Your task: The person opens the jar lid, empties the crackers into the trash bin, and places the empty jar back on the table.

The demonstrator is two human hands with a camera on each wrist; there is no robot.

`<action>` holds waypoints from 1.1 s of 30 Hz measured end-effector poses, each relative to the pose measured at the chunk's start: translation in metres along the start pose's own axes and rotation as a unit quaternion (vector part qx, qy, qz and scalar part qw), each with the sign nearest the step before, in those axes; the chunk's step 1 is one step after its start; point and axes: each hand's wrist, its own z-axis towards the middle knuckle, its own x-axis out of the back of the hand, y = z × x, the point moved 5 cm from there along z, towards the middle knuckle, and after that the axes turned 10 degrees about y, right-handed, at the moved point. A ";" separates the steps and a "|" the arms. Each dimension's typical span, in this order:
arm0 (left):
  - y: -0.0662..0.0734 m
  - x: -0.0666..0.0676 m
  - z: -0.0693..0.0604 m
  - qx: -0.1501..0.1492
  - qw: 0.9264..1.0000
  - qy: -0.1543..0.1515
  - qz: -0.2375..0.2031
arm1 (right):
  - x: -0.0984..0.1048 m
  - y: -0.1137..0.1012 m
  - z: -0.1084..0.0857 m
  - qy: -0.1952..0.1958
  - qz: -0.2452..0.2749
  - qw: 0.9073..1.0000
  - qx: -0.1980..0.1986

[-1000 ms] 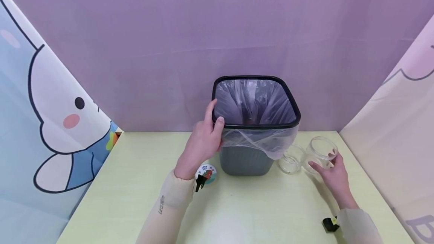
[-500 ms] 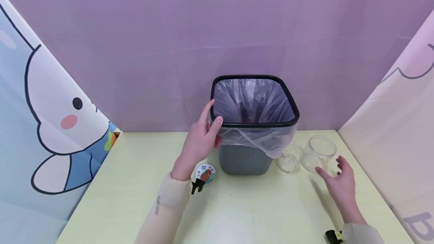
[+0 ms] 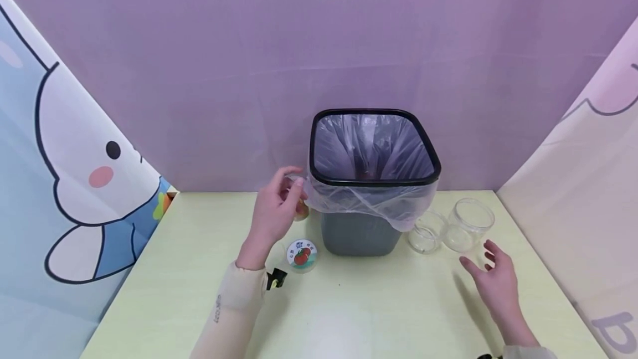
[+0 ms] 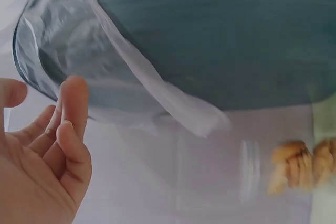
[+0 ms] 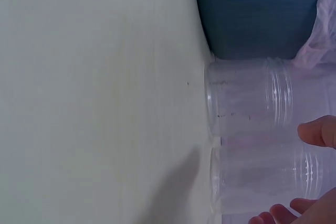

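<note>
A grey trash bin (image 3: 359,234) with a black rim and a clear plastic liner (image 3: 374,198) folded over it stands on the table. My left hand (image 3: 274,206) is just left of the bin, fingers loosely bent and apart from the rim; the left wrist view shows nothing in it. Behind that hand, partly hidden, is a clear jar (image 4: 291,171) with brown pieces inside. Two clear jars stand right of the bin: one (image 3: 426,234) beside it, the other (image 3: 468,226) farther right. My right hand (image 3: 498,278), fingers spread, is near the farther jar without holding it.
A round lid with a tomato picture (image 3: 302,255) lies on the table in front of the bin's left side. A clear, hard-to-make-out round piece shows beside it. A purple cloth wall (image 3: 224,98) rises behind the table, with printed cloths at both sides.
My right hand has let go of the farther jar and drawn back toward me. My left hand has come off the bin's rim and moved left and down, revealing the jar behind it.
</note>
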 end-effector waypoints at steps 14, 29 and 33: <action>-0.059 0.014 0.015 0.045 0.994 0.018 0.098 | -0.017 0.003 -0.031 -0.067 -0.027 0.997 -0.006; -0.122 -0.005 0.024 0.098 0.994 0.026 0.049 | -0.046 -0.023 -0.056 -0.068 -0.023 0.992 0.104; -0.132 -0.010 0.025 0.109 0.992 0.026 0.059 | -0.054 -0.027 -0.063 -0.078 -0.013 0.991 0.111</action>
